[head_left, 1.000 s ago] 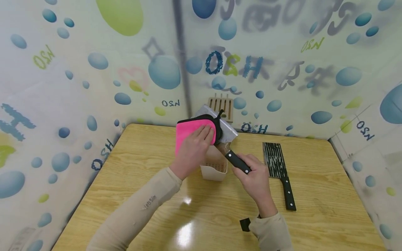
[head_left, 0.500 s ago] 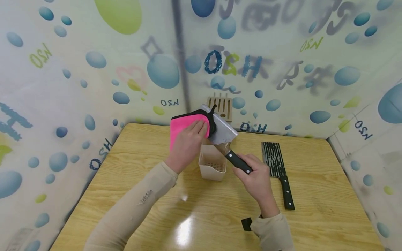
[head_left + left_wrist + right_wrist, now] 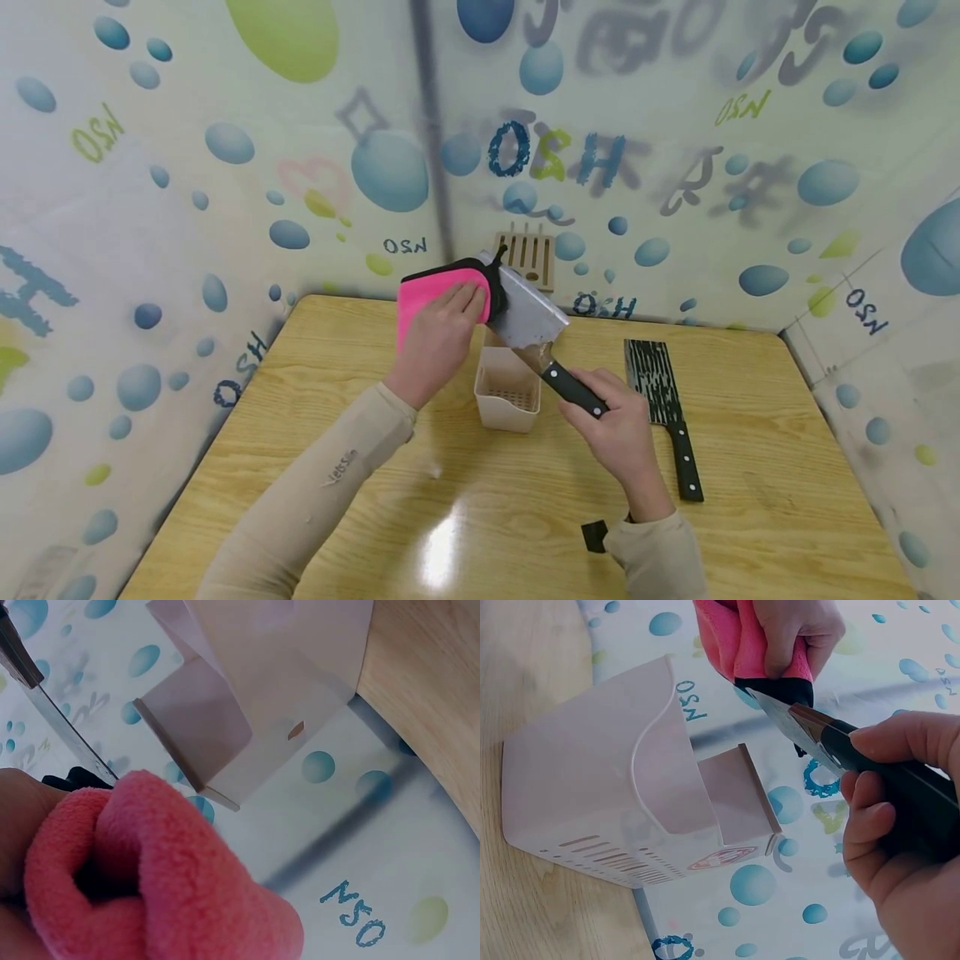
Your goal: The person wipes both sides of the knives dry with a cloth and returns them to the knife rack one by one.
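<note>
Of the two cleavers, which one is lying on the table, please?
The black-streaked cleaver, to the right of the right hand. The silvery cleaver is instead held up by its handle in that hand.

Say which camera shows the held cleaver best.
Head view: the cleaver shows its broad blade face, partly covered by the pink cloth. Left wrist: blade nearly edge-on, handle cut off. Right wrist: foreshortened blade, handle partly hidden.
</note>
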The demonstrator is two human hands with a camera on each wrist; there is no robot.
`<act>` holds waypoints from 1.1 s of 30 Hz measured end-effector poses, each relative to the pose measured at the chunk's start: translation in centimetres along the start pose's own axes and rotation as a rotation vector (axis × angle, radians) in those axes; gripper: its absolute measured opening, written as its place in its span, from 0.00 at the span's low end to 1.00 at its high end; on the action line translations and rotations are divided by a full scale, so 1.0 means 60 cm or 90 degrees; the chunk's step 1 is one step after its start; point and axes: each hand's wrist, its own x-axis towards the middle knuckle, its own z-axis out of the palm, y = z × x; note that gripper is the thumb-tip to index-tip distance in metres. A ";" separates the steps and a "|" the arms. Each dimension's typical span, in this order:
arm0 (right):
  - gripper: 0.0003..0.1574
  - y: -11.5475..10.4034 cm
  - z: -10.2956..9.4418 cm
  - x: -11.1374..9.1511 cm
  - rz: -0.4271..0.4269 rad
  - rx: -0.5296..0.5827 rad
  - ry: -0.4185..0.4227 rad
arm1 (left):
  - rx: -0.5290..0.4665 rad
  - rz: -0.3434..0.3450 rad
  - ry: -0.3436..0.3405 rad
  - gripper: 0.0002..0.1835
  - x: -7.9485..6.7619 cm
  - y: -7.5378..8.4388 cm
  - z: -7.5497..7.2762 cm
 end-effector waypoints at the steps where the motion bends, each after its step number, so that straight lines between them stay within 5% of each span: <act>1: 0.23 0.000 -0.001 0.000 -0.002 0.001 -0.001 | -0.001 -0.002 0.000 0.17 0.000 -0.001 -0.001; 10: 0.22 0.001 -0.008 -0.002 -0.012 0.002 -0.004 | -0.006 -0.012 0.005 0.18 -0.004 -0.012 -0.006; 26: 0.22 0.000 -0.023 0.000 -0.029 0.006 0.004 | -0.034 -0.047 0.074 0.18 -0.014 -0.038 -0.018; 33: 0.21 -0.001 -0.028 0.001 -0.029 0.005 0.015 | -0.033 -0.065 0.057 0.19 -0.025 -0.054 -0.022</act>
